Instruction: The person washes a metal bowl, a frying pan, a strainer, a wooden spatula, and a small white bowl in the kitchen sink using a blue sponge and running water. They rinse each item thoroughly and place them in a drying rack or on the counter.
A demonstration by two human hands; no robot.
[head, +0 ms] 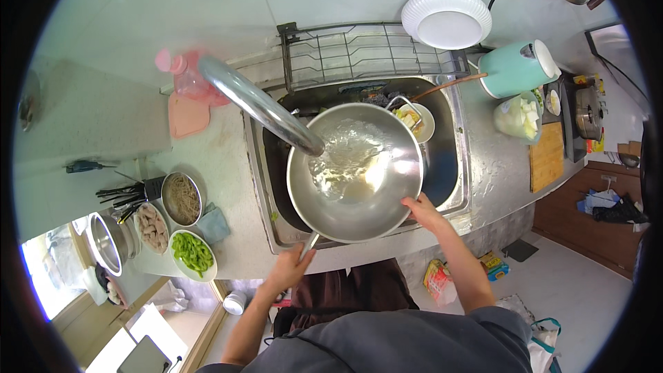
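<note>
A large metal wok [357,223] with water in it is over the stainless steel sink [463,166], below the curved end of the faucet [259,106]. Its long handle [311,243] is gripped by my left hand [290,268]. My right hand [424,211] holds the wok's rim at the lower right, thumb on the edge. A wire loop handle [406,109] stands at the wok's far rim. Behind it in the sink, a white bowl [427,124] holds food scraps. The wok hides much of the basin.
Left of the sink are a plate of cut green peppers [192,253], a plate of raw meat [151,228], a bowl of noodle-like strands [181,199] and a blue cloth [213,224]. A wire rack [352,54] stands behind; an electric kettle [510,70] and cutting board [547,158] are right.
</note>
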